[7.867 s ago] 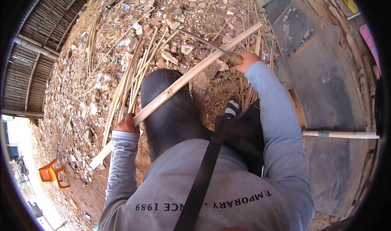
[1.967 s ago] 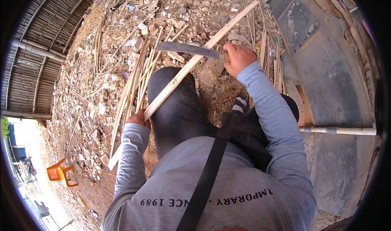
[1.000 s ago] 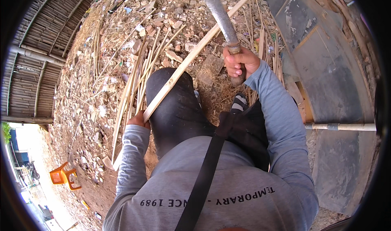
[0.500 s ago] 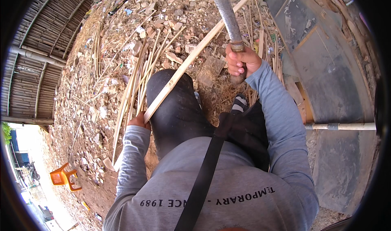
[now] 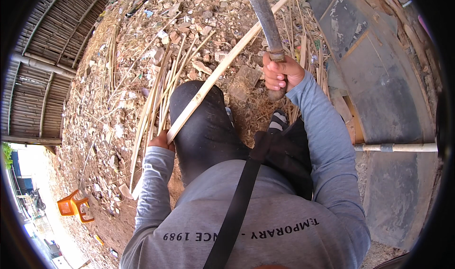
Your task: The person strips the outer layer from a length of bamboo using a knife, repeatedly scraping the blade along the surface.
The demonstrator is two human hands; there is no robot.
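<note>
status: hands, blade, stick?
Right hand shut on big knife, blade raised. Left hand shut on long bamboo strip resting across knee. Loose bamboo slats beside it.

- one head-worn fisheye view, looking steeply down the person's own chest and knees to the littered ground (image 5: 118, 126).
- close to both hands; straight edges bend toward the dark round rim.

Sunlit rubble ground (image 5: 118, 126), bamboo fence (image 5: 42, 79), orange chair (image 5: 72, 206).

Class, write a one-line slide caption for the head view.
Right hand raises a long blade above a pale bamboo strip that the left hand steadies across the knee.
</note>
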